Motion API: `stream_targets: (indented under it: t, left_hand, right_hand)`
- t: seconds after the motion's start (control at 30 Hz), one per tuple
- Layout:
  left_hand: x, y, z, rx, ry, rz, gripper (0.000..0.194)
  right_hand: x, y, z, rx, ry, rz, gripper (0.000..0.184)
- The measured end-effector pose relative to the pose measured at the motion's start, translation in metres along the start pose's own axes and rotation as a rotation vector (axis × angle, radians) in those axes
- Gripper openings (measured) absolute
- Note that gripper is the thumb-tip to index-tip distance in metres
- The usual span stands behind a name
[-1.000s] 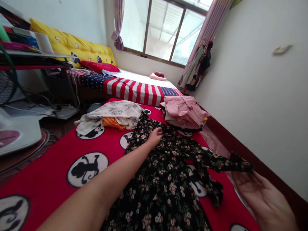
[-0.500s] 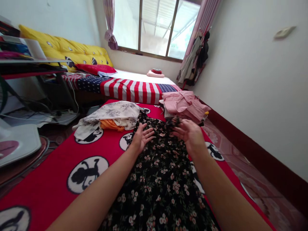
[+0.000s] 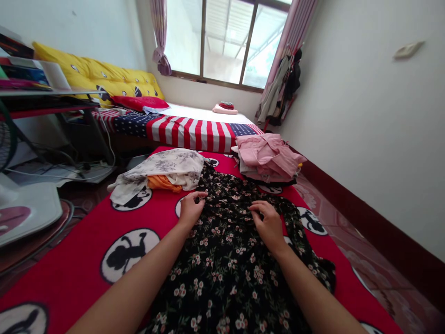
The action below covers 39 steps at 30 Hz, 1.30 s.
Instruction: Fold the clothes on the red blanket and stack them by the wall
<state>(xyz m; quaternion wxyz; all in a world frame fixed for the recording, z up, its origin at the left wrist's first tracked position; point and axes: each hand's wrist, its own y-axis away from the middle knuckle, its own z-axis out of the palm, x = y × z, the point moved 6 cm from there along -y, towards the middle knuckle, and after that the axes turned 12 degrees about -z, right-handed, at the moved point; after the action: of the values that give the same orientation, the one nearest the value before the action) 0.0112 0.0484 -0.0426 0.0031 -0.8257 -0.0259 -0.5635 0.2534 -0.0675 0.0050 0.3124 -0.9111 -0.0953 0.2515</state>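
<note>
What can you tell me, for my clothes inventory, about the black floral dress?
The black floral dress looks like thin, soft fabric printed with small pink-white blossoms and green leaves. It lies lengthwise, slightly rumpled, on the red monkey-print mat. The left hand and right hand rest on it near its upper end, fingers curled against the cloth.

No readable text anywhere. Left of the glass-paned window (image 3: 225, 44), the stack of colourful books (image 3: 21, 69) has covers too small and blurred to read. Right of the window, the small cream wall plate (image 3: 409, 49) shows nothing legible. Below the window, the black floral dress (image 3: 225, 278) shows no readable label.
</note>
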Motion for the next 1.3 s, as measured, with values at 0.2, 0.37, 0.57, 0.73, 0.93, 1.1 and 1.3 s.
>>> stream_targets:
  t: [0.2, 0.37, 0.57, 0.73, 0.93, 1.1, 1.3]
  left_hand:
    - [0.009, -0.006, -0.005, -0.023, -0.202, 0.069, 0.015]
    - [0.005, -0.012, -0.006, -0.050, -0.280, 0.088, 0.020]
    - [0.009, -0.011, -0.004, -0.015, -0.385, 0.096, 0.019]
    - [0.027, 0.001, -0.004, 0.123, -0.443, 0.287, 0.015]
    - [0.035, 0.031, 0.019, -0.072, -0.552, 0.534, 0.022]
    - [0.017, 0.034, 0.034, -0.163, -0.744, 0.522, 0.043]
    - [0.013, 0.043, 0.031, -0.275, -0.759, 0.473, 0.046]
  right_hand:
    - [0.024, -0.012, 0.019, -0.158, 0.031, 0.144, 0.006]
    - [0.052, -0.032, 0.024, -0.076, -0.122, 0.254, 0.015]
    - [0.073, -0.053, 0.035, -0.051, -0.259, 0.274, 0.027]
    - [0.070, -0.047, 0.014, 0.116, -0.192, 0.265, 0.025]
    - [0.002, -0.013, 0.018, -0.241, 0.133, -0.248, 0.010]
    - [0.009, 0.003, 0.022, -0.419, 0.255, -0.196, 0.013]
    - [0.029, 0.027, -0.026, -0.359, 0.370, -0.025, 0.021]
